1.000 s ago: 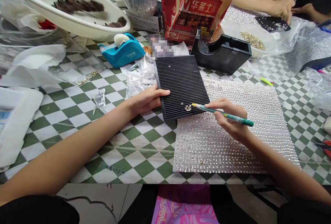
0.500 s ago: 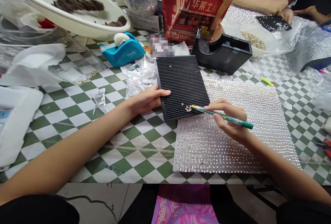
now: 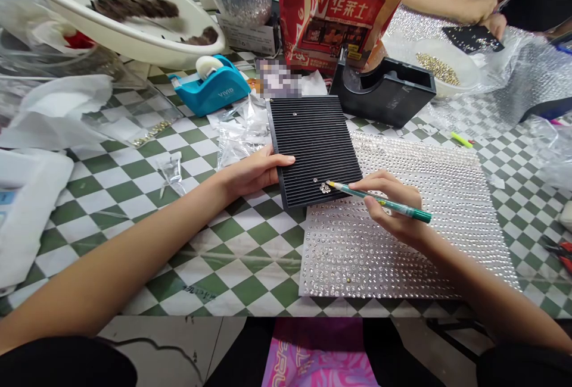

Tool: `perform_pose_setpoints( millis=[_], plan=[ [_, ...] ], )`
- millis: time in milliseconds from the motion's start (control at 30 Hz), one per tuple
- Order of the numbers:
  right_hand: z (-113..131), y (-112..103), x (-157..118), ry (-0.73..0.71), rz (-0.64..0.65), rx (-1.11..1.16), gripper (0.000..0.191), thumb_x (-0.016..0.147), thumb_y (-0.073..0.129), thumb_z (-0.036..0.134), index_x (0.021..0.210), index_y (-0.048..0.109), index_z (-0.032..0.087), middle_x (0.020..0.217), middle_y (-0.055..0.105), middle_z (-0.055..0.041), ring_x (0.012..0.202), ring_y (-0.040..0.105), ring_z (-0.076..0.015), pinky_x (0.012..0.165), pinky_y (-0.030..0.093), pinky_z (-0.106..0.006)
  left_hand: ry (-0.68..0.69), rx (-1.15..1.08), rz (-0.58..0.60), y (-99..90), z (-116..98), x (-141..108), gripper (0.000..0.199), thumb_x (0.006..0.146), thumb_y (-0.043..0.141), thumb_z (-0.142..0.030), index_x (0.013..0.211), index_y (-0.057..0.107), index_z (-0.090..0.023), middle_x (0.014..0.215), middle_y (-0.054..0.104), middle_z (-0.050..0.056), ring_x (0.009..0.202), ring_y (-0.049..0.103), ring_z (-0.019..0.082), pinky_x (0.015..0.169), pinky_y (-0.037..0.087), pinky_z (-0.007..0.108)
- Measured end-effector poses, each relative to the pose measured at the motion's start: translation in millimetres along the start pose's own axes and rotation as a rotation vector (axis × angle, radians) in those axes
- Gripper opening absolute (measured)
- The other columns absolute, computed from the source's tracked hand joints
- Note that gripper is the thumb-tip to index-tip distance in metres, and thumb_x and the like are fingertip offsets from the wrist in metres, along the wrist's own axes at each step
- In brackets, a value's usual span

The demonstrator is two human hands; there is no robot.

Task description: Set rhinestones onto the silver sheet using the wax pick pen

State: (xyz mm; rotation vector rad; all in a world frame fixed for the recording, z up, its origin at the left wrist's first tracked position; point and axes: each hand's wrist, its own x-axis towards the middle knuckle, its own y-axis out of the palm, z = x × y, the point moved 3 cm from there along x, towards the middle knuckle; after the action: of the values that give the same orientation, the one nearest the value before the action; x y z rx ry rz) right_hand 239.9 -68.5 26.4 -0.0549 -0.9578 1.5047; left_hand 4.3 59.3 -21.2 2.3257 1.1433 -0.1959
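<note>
Head camera is showing two bare hands working with one black board point(image 3: 313, 143) that is full of thin ridges. The left hand point(image 3: 259, 176) is holding the board by its left edge, with the thumb lying on top and the other fingers mostly hiding underneath. The right hand point(image 3: 395, 205) is pinching one green pen point(image 3: 384, 201) between its thumb and fingers, and the yellow tip is pointing at a little bunch of shiny gems point(image 3: 325, 188) near the bottom of the board. These are looking too tiny to count, and I cannot tell if the tip is touching one. One loose gem point(image 3: 315, 180) is sitting near the bunch, and one lone gem point(image 3: 294, 114) is sitting near the top. The board is covering the upper left part of one white sheet point(image 3: 402, 256), which is carrying many rows of sparkly dots. Two tape holders are standing behind the board: one blue tape holder point(image 3: 214, 90) and one black tape holder point(image 3: 388, 98). One big red bag point(image 3: 339, 18) is standing behind them. One white basin point(image 3: 143, 53) is leaning at the back left, and two furry brown pieces point(image 3: 134, 9) are lying in it. Everything is resting on a table point(image 3: 259, 250) that is wearing green and white checks. At the far right, another person's two hands point(image 3: 480, 9) are working over a black pad point(image 3: 473, 40). Below, pale floor tiles point(image 3: 196, 339) are showing.
</note>
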Motion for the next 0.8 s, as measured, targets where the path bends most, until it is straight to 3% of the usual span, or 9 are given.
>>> perform_pose_setpoints(
  millis=[300, 633, 800],
  plan=[
    [-1.1, -1.6, -0.8, 0.015, -0.06, 0.053, 0.029, 0.093, 0.063, 0.008, 0.111, 0.077, 0.026, 0.098, 0.081, -0.0013, 0.082, 0.074, -0.0159, 0.072, 0.06, -0.032, 0.006, -0.028, 0.013, 0.1, 0.7, 0.4, 0.052, 0.087, 0.073, -0.011, 0.138, 0.066, -0.011, 0.126, 0.08, 0.019, 0.122, 0.076, 0.033, 0.098, 0.067, 0.036],
    [0.4, 1.1, 0.5, 0.044, -0.015, 0.029, 0.027, 0.095, 0.063, 0.013, 0.114, 0.077, 0.027, 0.098, 0.082, -0.0016, 0.083, 0.073, -0.0163, 0.072, 0.06, -0.033, -0.007, 0.002, -0.002, -1.3, 1.2, 0.4, 0.054, 0.086, 0.076, -0.014, 0.139, 0.067, -0.015, 0.124, 0.081, 0.018, 0.125, 0.075, 0.035, 0.095, 0.068, 0.036],
    [-0.1, -0.2, -0.7, 0.052, -0.029, 0.061, 0.027, 0.094, 0.064, 0.011, 0.11, 0.077, 0.027, 0.096, 0.081, -0.0014, 0.082, 0.073, -0.0162, 0.07, 0.06, -0.033, 0.0, 0.009, 0.011, -1.0, 1.5, 0.5, 0.053, 0.086, 0.075, -0.014, 0.139, 0.066, -0.015, 0.133, 0.077, 0.018, 0.125, 0.074, 0.034, 0.099, 0.066, 0.037]
  ],
)
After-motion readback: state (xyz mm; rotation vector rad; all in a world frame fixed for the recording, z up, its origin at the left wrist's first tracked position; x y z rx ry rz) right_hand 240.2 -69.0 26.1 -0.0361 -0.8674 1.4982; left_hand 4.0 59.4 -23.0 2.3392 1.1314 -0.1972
